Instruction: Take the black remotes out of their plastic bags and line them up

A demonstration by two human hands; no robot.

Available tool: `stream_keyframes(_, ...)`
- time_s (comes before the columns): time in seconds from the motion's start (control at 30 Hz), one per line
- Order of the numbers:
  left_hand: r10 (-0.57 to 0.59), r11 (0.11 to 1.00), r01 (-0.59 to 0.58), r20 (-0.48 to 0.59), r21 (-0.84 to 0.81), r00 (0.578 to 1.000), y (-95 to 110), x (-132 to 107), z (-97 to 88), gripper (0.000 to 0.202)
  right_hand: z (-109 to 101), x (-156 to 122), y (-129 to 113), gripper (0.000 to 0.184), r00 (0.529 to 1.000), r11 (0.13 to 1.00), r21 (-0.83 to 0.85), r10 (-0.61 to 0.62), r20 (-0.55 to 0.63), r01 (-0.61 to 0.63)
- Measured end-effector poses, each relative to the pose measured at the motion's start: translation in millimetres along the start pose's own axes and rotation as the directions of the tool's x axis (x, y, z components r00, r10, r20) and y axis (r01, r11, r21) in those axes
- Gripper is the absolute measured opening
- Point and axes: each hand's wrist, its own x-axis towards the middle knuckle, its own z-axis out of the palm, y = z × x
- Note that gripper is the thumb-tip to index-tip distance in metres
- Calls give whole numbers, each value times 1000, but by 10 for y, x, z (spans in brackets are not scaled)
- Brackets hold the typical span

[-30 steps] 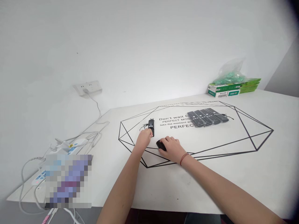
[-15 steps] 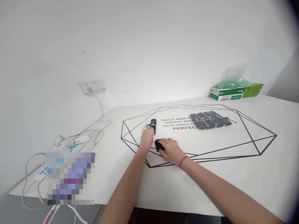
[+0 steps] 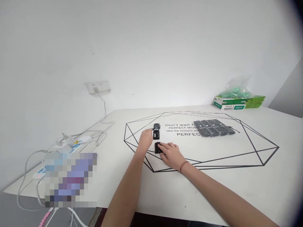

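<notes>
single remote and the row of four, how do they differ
The single remote lies back up with its battery bay open; the row of four lies buttons up. The single remote looks bare, while the row of four seems wrapped in clear plastic. Both look black.

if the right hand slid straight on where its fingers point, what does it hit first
The small black piece, which the right hand seems to touch. Past it, probably the near end of the black remote, or the left hand; depth leaves unclear which.
</notes>
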Motion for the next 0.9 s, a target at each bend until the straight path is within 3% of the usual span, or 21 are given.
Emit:
stream_keyframes(0.17, -55, 997, 60, 120, -39, 991, -201, -3, -18, 36, 35, 139, -13, 46, 999, 1000, -21, 3, 41, -2)
stream_keyframes(0.3, -61, 996, 72, 198, -51, 978, -145, -38, 31, 34, 51, 209, 4, 47, 998, 999, -38, 26, 55, -23)
stream_keyframes(0.5, -54, 998, 60, 229, -22, 972, -28, -66, 55, 35, 82, 225, -3, 49, 998, 1000, 11, 14, 58, -15)
stream_keyframes(0.6, -42, 999, 47, 219, -17, 975, -36, -57, 64, 38, -22, 269, 165, 54, 998, 995, 96, 33, 50, -38)
stream_keyframes(0.7, -26, 999, 32, 159, -37, 987, -56, -40, 78, 41, -276, 281, 589, 52, 976, 973, 95, 213, -45, -208)
stream_keyframes(0.73, -10, 998, 18, 121, -60, 993, -55, -38, 84, 42, -376, 259, 769, 49, 940, 947, 65, 321, -114, -316)
stream_keyframes(0.77, 11, 996, -3, 89, -84, 996, -46, -40, 91, 44, -468, 223, 951, 48, 873, 893, 27, 445, -199, -449)
stream_keyframes(0.83, 59, 991, -55, 35, -119, 998, 0, -56, 108, 45, -601, 121, 1284, 55, 664, 713, -11, 648, -373, -701)
stream_keyframes(0.87, 82, 990, -78, 23, -121, 996, 35, -69, 119, 45, -630, 67, 1420, 59, 582, 634, -12, 702, -411, -773)
stream_keyframes(0.9, 100, 989, -97, 20, -113, 995, 73, -82, 131, 44, -633, 19, 1527, 60, 529, 575, -12, 744, -408, -818)
